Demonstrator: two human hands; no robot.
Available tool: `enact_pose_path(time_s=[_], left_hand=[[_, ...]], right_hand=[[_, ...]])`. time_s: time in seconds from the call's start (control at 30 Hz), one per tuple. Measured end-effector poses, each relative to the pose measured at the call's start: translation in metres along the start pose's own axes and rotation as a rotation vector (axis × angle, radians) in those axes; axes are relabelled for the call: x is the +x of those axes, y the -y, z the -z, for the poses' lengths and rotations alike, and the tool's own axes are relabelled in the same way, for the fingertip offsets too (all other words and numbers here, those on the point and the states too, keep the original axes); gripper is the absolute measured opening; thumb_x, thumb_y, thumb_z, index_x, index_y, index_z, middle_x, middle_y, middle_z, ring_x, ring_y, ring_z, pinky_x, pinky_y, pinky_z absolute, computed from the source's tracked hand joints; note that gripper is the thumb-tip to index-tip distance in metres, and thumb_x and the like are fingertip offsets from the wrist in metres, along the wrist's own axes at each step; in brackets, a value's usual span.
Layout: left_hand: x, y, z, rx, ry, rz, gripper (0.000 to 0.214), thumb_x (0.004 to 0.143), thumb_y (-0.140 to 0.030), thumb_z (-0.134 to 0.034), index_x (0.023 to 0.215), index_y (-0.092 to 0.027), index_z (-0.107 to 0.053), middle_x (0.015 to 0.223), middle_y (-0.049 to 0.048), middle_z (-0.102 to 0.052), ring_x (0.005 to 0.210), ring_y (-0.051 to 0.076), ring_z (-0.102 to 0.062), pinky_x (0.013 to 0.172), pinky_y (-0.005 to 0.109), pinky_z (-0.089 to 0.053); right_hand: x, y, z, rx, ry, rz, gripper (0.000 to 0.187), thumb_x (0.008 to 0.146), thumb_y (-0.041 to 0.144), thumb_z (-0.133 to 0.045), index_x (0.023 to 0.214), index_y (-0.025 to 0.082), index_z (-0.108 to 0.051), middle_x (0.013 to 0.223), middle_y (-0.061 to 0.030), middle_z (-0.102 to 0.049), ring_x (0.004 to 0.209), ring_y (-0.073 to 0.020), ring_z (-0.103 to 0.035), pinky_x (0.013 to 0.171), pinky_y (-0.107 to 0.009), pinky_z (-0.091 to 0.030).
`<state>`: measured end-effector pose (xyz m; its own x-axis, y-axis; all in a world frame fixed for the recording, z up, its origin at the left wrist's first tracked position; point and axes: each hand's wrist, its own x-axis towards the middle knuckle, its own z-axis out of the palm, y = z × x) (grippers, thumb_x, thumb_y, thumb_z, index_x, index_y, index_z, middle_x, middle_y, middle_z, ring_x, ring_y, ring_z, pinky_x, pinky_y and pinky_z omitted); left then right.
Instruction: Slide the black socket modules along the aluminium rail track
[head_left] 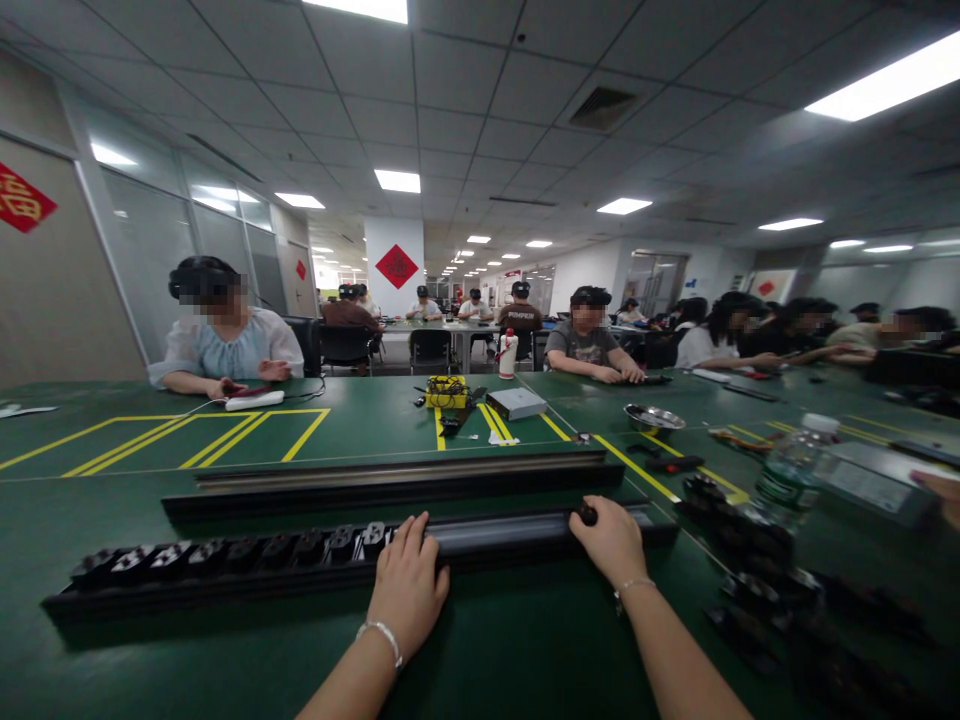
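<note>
A long black power strip rail lies across the green table in front of me, with several black socket modules seated in its left half. My left hand rests on the rail just right of the last module, fingers laid flat over it. My right hand is closed on a small black part at the rail's bare right stretch. A second empty black rail lies parallel just behind.
A pile of loose black socket modules and a clear water bottle sit at the right. Farther back are a metal bowl, a grey box and a yellow tool. Other people sit around the tables.
</note>
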<state>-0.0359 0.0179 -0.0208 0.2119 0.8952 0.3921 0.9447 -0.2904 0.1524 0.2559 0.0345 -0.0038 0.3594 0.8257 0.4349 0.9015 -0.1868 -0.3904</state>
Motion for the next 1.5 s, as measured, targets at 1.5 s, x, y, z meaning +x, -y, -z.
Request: enact_pose_path(time_s=[1.5], left_hand=[[-0.001, 0.002, 0.0, 0.023, -0.019, -0.022, 0.021, 0.078, -0.026, -0.045, 0.095, -0.02, -0.055, 0.136, 0.0059, -0.039, 0.126, 0.024, -0.03, 0.097, 0.04, -0.03]], right_hand=[[0.005, -0.013, -0.005, -0.019, -0.017, 0.012, 0.034, 0.071, 0.034, -0.046, 0.094, 0.015, -0.061, 0.103, -0.0091, -0.062, 0.099, -0.0225, -0.053, 0.091, -0.036, -0.031]])
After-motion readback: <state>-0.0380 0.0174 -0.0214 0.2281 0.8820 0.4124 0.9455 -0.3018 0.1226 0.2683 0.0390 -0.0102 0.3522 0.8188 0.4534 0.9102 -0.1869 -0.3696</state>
